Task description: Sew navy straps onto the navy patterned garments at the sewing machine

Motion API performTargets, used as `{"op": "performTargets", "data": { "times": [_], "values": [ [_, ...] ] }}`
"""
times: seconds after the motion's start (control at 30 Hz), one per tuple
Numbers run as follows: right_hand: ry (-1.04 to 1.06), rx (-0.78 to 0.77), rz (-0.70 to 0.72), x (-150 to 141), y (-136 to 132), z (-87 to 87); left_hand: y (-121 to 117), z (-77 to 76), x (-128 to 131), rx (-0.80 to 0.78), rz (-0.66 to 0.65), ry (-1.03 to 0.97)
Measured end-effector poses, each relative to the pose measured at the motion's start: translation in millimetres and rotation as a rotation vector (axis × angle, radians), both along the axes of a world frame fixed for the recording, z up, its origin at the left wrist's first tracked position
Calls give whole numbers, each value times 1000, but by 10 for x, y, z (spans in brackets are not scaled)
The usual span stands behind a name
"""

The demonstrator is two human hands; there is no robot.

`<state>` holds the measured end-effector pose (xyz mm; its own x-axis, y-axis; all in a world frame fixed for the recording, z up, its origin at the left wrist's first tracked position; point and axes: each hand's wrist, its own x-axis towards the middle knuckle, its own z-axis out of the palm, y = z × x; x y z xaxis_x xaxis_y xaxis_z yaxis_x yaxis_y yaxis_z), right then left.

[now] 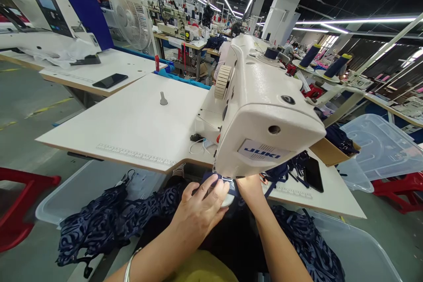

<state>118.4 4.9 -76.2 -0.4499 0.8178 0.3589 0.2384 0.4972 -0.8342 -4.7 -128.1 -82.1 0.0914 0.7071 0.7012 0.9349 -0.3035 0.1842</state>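
Olive-yellow cloth (203, 269) nearest us, at the lap. Just beyond, our left grip (200, 207) lies over a navy piece (234, 188), fingers spread across it; whether they pinch, we cannot tell. Our right grip (251, 190) is at its other side, fingertips hidden, closure unknown. The navy piece sits right below the head of the sewing machine (269, 119), so we judge the work on it under way, not finished. We see no completed seam.

Patterned cloth (94, 218) spills from a clear bin (48, 213) left of the grips; more patterned cloth (307, 242) lies to their right. Which heap is done and which waits, we cannot say. Navy straps (280, 172) and a phone (313, 175) rest on the counter (132, 128), right of the grips.

Needle area: mostly masked by machine and fingers. Bins cut off at the frame's edge. Farther past the grips, a person (223, 56), largely blocked by the machine.
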Motion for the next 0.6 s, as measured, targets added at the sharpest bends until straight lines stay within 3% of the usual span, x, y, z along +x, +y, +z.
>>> {"op": "performTargets", "data": {
  "times": [0.17, 0.3, 0.47, 0.6],
  "values": [
    [-26, -47, -45, 4, -32, -8, 6, -26, 14, 19, 8, -15],
    [13, -169, -189, 54, -70, -165, 11, -43, -12, 47, 37, 0],
    [211, -385, -355, 155, -121, -619, 11, 21, -64, 19, -3, 39],
    [232, -561, -312, 157, -183, -1057, 14, 19, -50, 20, 2, 28]
  ]
}}
